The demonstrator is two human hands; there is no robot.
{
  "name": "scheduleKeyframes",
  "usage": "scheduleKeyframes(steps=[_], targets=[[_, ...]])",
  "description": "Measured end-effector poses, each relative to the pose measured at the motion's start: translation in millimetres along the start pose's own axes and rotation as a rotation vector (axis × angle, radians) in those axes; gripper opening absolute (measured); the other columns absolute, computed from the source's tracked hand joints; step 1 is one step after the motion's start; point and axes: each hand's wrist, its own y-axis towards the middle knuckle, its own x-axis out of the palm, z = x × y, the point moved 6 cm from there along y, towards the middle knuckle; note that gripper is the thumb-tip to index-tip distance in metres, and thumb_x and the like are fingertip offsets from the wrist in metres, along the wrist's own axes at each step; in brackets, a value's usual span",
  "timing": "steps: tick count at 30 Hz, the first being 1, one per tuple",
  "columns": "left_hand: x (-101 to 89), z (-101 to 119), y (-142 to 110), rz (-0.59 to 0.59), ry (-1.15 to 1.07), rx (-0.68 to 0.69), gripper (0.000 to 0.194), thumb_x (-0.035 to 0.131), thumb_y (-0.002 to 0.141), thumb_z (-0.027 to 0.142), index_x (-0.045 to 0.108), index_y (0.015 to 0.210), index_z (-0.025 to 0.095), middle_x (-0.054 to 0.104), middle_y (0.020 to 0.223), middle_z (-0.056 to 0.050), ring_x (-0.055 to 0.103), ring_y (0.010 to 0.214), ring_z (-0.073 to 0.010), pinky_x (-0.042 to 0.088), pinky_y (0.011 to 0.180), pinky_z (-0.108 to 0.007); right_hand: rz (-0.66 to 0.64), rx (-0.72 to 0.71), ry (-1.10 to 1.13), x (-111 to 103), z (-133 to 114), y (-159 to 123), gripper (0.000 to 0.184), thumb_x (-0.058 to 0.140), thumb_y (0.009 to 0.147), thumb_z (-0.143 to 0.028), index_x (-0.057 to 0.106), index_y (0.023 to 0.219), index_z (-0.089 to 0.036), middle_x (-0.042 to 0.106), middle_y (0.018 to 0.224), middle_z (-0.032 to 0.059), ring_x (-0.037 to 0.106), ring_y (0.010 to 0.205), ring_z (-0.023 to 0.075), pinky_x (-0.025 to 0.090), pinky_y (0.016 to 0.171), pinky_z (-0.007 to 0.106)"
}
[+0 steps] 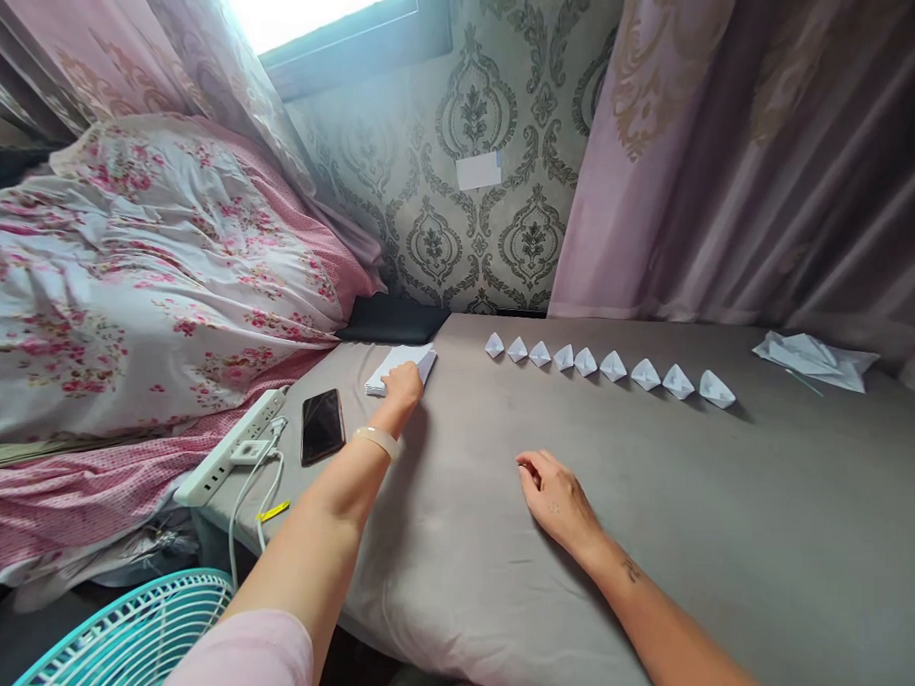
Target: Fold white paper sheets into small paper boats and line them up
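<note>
My left hand (403, 385) reaches to a stack of white paper (390, 362) at the far left of the cloth-covered surface. Its fingers are closed at the stack's right part, pinching paper; the fingertips are partly hidden. On the grey cloth in the middle rests my right hand (557, 495), its fingers curled inward and nothing visible in them. Beyond it, several small folded white paper boats (612, 366) stand in a slanting row, apart from both hands.
Left of the stack lie a phone (321, 426), a white power strip (232, 446) with cables and a yellow strip (274, 510). A turquoise fan (130, 645) stands at the lower left. A clear plastic bag with white paper (816, 358) lies at the far right.
</note>
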Motion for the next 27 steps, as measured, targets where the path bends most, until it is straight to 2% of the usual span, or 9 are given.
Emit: scheduleKeyframes(steps=[2,4,8,10,14,16,19,22,27], targets=[[1.1,23,-22,0.088,-0.004,0.083,0.029,0.043,0.094,0.015,0.054,0.120,0.009,0.056,0.124,-0.019,0.050,0.121,-0.0280,0.035,0.104,-0.050,0.010,0.006,0.029,0,1,1,0.025,0.041,0.089,-0.022,0.064,0.097,-0.018,0.067,0.093,0.0061,0.063,0.080,0.0183,0.047,0.074,0.031],[9.3,53,-47,0.114,-0.017,0.205,0.032,0.037,0.091,0.005,0.055,0.118,0.009,0.059,0.119,-0.020,0.050,0.122,-0.0265,0.026,0.110,-0.047,0.045,0.020,0.046,-5,5,3,0.026,0.040,0.090,-0.022,0.064,0.099,-0.018,0.068,0.095,0.0065,0.063,0.082,0.0184,0.048,0.076,0.031],[40.6,115,-109,0.034,-0.042,0.427,0.027,0.042,0.087,0.004,0.061,0.105,0.012,0.064,0.107,-0.020,0.059,0.108,-0.0270,0.037,0.099,-0.039,0.185,0.058,-0.096,-34,18,4,0.029,0.042,0.088,-0.017,0.062,0.109,-0.015,0.065,0.099,0.0098,0.061,0.087,0.0210,0.048,0.083,0.035],[53.3,140,-139,-0.011,-0.052,0.497,0.024,0.043,0.087,0.005,0.062,0.100,0.010,0.064,0.103,-0.023,0.060,0.104,-0.0296,0.041,0.092,-0.038,0.236,0.026,-0.233,-51,21,2,0.036,0.047,0.084,-0.013,0.058,0.119,-0.013,0.061,0.110,0.0130,0.056,0.102,0.0247,0.045,0.092,0.037],[60.7,172,-179,-0.061,-0.079,0.614,0.026,0.041,0.088,0.005,0.061,0.102,0.010,0.063,0.102,-0.023,0.060,0.101,-0.0299,0.044,0.085,-0.036,0.151,-0.034,-0.411,-65,21,-1,0.043,0.050,0.083,-0.008,0.058,0.123,-0.018,0.055,0.126,0.0115,0.046,0.115,0.0262,0.041,0.099,0.038],[58.9,177,-186,-0.079,-0.087,0.660,0.025,0.043,0.086,0.004,0.061,0.101,0.011,0.064,0.100,-0.020,0.060,0.099,-0.0283,0.044,0.083,-0.036,0.046,-0.046,-0.448,-61,19,-3,0.036,0.046,0.087,-0.009,0.063,0.116,-0.020,0.058,0.123,0.0099,0.047,0.111,0.0248,0.043,0.095,0.037],[56.5,169,-180,-0.088,-0.097,0.728,0.022,0.048,0.083,0.007,0.061,0.099,0.013,0.065,0.101,-0.015,0.059,0.099,-0.0269,0.045,0.085,-0.037,-0.064,-0.028,-0.483,-54,20,-4,0.032,0.042,0.092,-0.012,0.068,0.107,-0.022,0.064,0.112,0.0075,0.053,0.100,0.0221,0.045,0.086,0.033],[55.3,148,-158,-0.017,-0.170,0.790,0.027,0.043,0.086,0.011,0.059,0.107,0.015,0.063,0.113,-0.014,0.056,0.109,-0.0266,0.046,0.089,-0.040,-0.070,-0.007,-0.500,-53,21,-5,0.030,0.044,0.092,-0.012,0.070,0.103,-0.023,0.066,0.109,0.0057,0.055,0.097,0.0204,0.045,0.083,0.031],[62.7,125,-123,0.037,-0.303,0.949,0.051,0.044,0.071,-0.001,0.060,0.116,0.017,0.057,0.133,-0.009,0.049,0.127,-0.0233,0.042,0.106,-0.037,-0.054,0.013,-0.473,-57,23,-4,0.031,0.044,0.091,-0.011,0.071,0.100,-0.023,0.067,0.108,0.0045,0.056,0.094,0.0192,0.046,0.078,0.030]])
